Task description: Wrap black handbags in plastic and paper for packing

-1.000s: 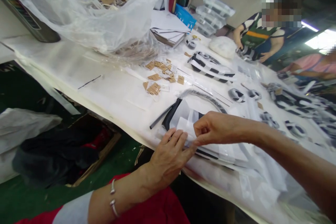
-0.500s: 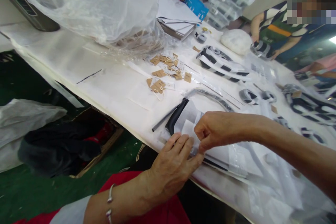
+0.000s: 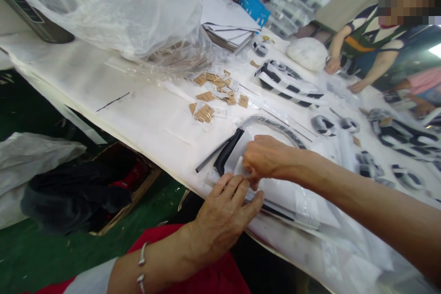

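- Head view: brown tags (image 3: 206, 114) lie past the wrapped black piece (image 3: 228, 155), near edge of the table (image 3: 148, 121)
- left hand (image 3: 223, 211) flattened over it, fingers loose
- right hand (image 3: 263, 158) curled, can't tell if pinching anything

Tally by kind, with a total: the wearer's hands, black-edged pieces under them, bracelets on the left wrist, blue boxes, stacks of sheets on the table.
Wearer's left hand and right hand: 2
Black-edged piece: 1
Bracelet: 1
Blue box: 1
Stack of sheets: 1
Total: 6
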`<state>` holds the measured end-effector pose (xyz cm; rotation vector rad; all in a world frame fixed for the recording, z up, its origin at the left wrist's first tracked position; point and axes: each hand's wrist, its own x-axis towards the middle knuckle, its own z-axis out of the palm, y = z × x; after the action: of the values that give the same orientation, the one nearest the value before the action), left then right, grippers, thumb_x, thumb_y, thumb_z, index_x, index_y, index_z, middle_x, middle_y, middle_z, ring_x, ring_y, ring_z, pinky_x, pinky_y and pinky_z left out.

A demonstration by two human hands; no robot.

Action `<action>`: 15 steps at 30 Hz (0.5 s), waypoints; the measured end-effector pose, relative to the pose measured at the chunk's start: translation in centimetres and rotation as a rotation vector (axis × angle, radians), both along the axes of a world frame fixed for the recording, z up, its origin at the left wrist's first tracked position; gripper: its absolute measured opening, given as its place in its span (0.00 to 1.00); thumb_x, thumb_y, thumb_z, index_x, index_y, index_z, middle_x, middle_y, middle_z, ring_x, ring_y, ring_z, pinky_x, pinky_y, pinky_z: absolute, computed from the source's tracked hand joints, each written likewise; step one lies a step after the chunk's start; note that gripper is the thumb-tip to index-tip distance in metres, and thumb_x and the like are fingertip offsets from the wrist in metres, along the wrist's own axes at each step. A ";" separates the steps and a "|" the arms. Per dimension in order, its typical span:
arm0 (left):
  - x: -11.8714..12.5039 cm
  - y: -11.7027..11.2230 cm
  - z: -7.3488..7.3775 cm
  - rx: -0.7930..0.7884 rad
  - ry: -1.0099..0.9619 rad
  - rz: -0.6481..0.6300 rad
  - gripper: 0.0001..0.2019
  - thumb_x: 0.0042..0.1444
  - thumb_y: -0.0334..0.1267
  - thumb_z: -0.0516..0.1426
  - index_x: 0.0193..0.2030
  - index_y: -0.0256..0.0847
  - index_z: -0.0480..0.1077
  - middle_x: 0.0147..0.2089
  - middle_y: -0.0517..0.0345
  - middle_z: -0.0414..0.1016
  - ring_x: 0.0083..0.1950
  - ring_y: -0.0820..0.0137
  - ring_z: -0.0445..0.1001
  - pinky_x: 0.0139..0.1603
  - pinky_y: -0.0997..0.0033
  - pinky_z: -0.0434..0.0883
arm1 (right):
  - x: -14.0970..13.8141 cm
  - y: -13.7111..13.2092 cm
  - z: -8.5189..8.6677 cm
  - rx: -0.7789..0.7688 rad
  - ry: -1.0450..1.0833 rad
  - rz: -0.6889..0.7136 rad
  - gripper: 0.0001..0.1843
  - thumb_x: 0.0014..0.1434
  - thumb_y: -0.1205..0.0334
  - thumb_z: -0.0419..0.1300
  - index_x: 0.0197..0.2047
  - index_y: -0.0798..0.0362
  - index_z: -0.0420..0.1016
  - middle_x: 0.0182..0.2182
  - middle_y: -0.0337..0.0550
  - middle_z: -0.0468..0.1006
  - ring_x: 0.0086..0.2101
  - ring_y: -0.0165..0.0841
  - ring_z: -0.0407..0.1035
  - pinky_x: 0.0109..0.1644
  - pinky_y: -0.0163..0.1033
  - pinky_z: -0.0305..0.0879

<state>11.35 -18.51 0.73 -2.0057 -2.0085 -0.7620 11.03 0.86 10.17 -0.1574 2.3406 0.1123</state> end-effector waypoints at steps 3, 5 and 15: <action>0.0 0.0 -0.1 0.001 0.015 0.003 0.19 0.66 0.35 0.51 0.63 0.45 0.64 0.58 0.47 0.71 0.58 0.59 0.69 0.64 0.53 0.62 | 0.4 0.9 -0.4 0.045 0.157 0.077 0.26 0.49 0.36 0.67 0.31 0.53 0.79 0.30 0.46 0.79 0.35 0.41 0.73 0.38 0.40 0.57; 0.0 0.0 0.0 0.003 0.023 0.001 0.19 0.66 0.35 0.52 0.63 0.45 0.64 0.58 0.47 0.70 0.58 0.58 0.69 0.64 0.53 0.62 | 1.0 1.7 -0.4 0.052 0.219 0.066 0.28 0.49 0.33 0.66 0.33 0.53 0.78 0.33 0.46 0.79 0.37 0.42 0.72 0.39 0.40 0.57; 0.0 -0.2 0.0 -0.005 0.038 -0.015 0.21 0.64 0.34 0.53 0.64 0.46 0.63 0.58 0.47 0.68 0.59 0.57 0.67 0.64 0.52 0.62 | 7.1 2.1 -0.9 0.016 0.759 -0.485 0.47 0.49 0.43 0.70 0.66 0.54 0.62 0.62 0.57 0.67 0.59 0.51 0.62 0.61 0.53 0.59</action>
<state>11.34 -18.73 0.68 -2.0248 -1.9781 -0.7168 18.11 2.94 9.24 0.5553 3.0479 -0.0653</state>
